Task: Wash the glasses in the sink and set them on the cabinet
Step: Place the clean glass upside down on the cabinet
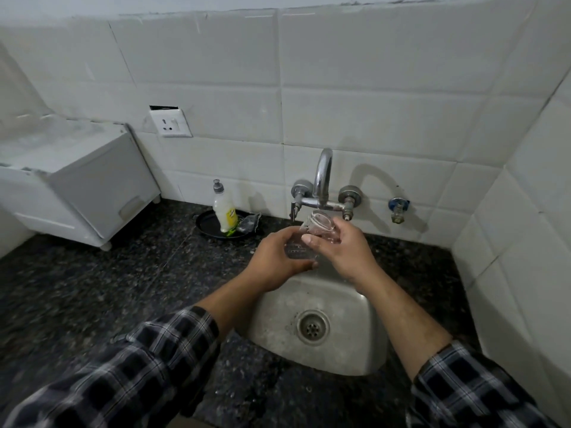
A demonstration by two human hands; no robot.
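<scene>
My left grip (pixel 276 257) and right grip (pixel 343 248) both clamp the glass (pixel 321 225) — tilted, mouth toward the tap (pixel 323 177) — cabinet (pixel 77 174) off left

Dim, grey, even indoor light with a cool cast. It falls from the upper left: the tap (pixel 323 174) throws a soft curved shadow onto the tiles (pixel 370 112) to its right, and the bottle (pixel 225 211) does likewise. A thin bright glare runs down the tap's bend. The dark counter (pixel 92 288) is grainy and smeared at left. The sleeves (pixel 139 366) at the bottom are blurred. The glass (pixel 318 225) at centre shows faintly, with soft edges. Wide-angle distortion bows the tile lines and tilts the wall at the right edge inward.
</scene>
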